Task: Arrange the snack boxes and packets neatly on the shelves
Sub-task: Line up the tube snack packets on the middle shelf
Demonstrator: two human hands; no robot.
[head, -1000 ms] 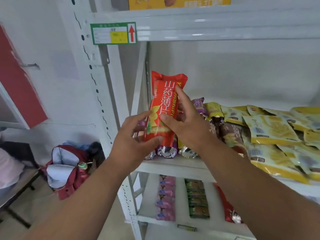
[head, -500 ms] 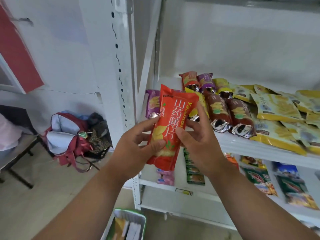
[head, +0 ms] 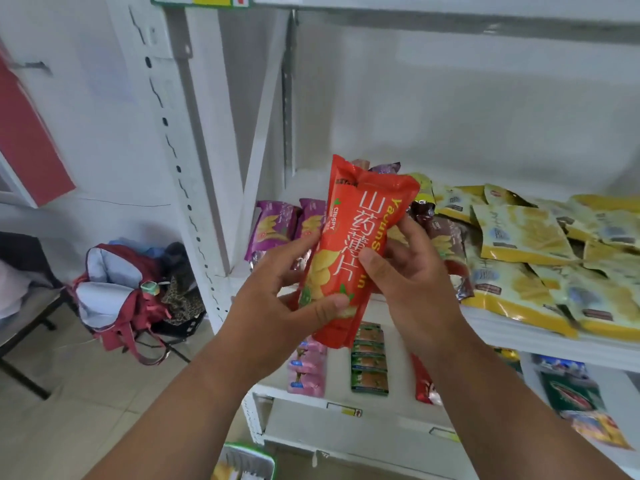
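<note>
Several packets (head: 446, 251) on the shelf (head: 540, 336) are hidden behind the red packet (head: 353, 251), which is gripped between left hand (head: 277, 296) and right hand (head: 415, 278).

Soft, even light is filling the scene, with only faint shadows. The white shelf upright (head: 180, 161) is bending toward 11 o'clock from lens distortion. Edges are looking slightly blurred; the red backpack (head: 117, 292) is appearing soft.
</note>
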